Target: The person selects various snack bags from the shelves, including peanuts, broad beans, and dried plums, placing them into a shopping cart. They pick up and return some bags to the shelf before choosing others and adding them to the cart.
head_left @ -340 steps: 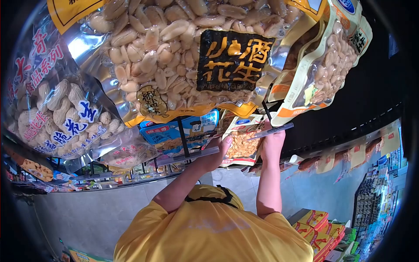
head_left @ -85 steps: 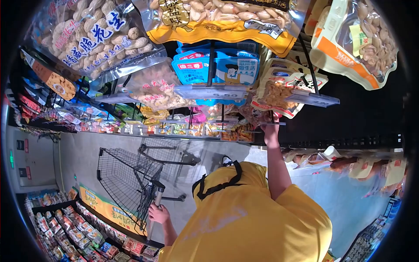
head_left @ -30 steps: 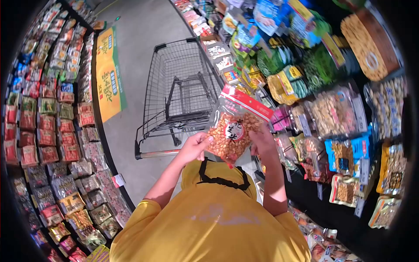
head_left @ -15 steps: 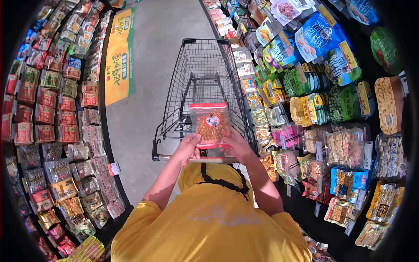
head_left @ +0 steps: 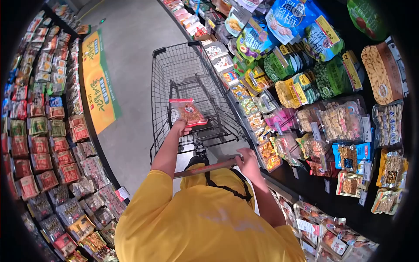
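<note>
A clear bag of reddish-brown nuts with red bands at its ends is in my left hand. My fingers pinch its lower left edge, and the arm reaches forward over the basket of a black wire shopping cart. My right hand is wrapped around the right end of the cart's handle. Apart from the bag held above it, the wire basket shows only its mesh and frame.
Shelves of packaged snacks flank the aisle: red packets on the left, hanging nut bags close to the cart on the right. A yellow-green floor sign runs along the left shelf. Grey floor stretches ahead.
My right hand has let go of the bag and moved to the cart handle. My left hand has carried the bag forward and left over the basket. The view has turned slightly.
</note>
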`<control>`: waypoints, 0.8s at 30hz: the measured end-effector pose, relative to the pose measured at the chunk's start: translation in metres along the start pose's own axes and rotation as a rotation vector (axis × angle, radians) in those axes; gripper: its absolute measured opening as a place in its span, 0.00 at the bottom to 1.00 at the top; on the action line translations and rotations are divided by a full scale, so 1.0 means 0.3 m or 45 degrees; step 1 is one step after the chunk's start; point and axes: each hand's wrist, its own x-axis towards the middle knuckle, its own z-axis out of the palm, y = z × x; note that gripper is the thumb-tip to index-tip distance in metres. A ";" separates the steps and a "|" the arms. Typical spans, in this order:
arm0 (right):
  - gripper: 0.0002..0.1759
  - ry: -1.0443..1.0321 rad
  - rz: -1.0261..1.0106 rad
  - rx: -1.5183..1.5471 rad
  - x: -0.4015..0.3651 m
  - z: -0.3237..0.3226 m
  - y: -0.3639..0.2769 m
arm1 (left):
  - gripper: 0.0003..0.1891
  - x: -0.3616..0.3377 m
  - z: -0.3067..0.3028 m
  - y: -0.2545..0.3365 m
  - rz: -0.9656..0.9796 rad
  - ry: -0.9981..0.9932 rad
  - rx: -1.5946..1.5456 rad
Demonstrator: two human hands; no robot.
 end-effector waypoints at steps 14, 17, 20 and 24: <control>0.13 -0.130 -0.178 -0.356 -0.045 0.089 0.037 | 0.23 -0.317 0.000 0.000 0.652 -0.216 1.047; 0.12 -0.148 -0.270 -0.301 -0.063 0.042 0.040 | 0.25 -0.374 -0.012 -0.040 0.629 -0.099 1.258; 0.11 -0.076 -0.311 -0.135 -0.104 0.029 0.073 | 0.25 -0.406 0.021 -0.060 0.615 0.100 1.470; 0.07 0.114 -0.342 0.573 -0.170 -0.028 0.177 | 0.23 -0.370 0.011 -0.087 0.662 0.015 1.428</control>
